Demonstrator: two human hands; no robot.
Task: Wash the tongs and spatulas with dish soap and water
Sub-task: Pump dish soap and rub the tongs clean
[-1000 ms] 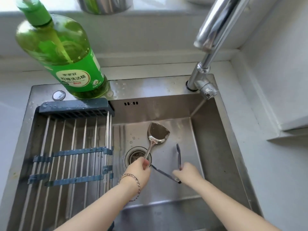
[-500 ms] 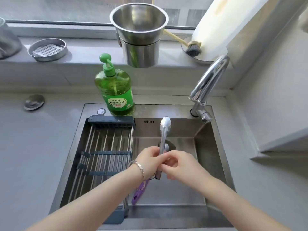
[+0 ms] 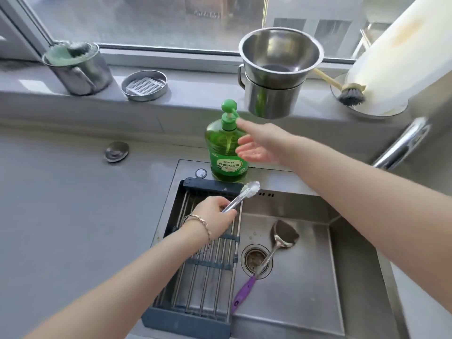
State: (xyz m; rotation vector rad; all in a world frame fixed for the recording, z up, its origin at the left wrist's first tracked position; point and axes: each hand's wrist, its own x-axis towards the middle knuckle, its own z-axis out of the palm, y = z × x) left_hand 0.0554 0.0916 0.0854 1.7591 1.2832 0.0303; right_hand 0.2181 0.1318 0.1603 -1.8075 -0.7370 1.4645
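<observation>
My left hand (image 3: 216, 217) grips metal tongs (image 3: 241, 198) with white tips, held closed over the back of the drying rack and pointing up and right. My right hand (image 3: 259, 143) is open, palm up, just right of the green dish soap bottle (image 3: 226, 152); its fingertips are close to the pump head, and I cannot tell whether they touch. The bottle stands on the sink's back ledge. A steel spatula (image 3: 281, 237) with a purple handle lies in the sink basin (image 3: 305, 289), its shaft crossing the drain (image 3: 255, 260).
A blue-framed wire drying rack (image 3: 205, 277) spans the sink's left half. The faucet (image 3: 403, 145) arches at the right. On the windowsill stand stacked steel pots (image 3: 276, 74), a steel cup (image 3: 78, 67), a round dish (image 3: 144, 85) and a brush (image 3: 349, 92). A sink plug (image 3: 117, 150) lies on the grey counter.
My right hand let go of the tongs and moved up to the soap bottle. My left hand carried the tongs left over the rack. The view has tilted up and pulled back.
</observation>
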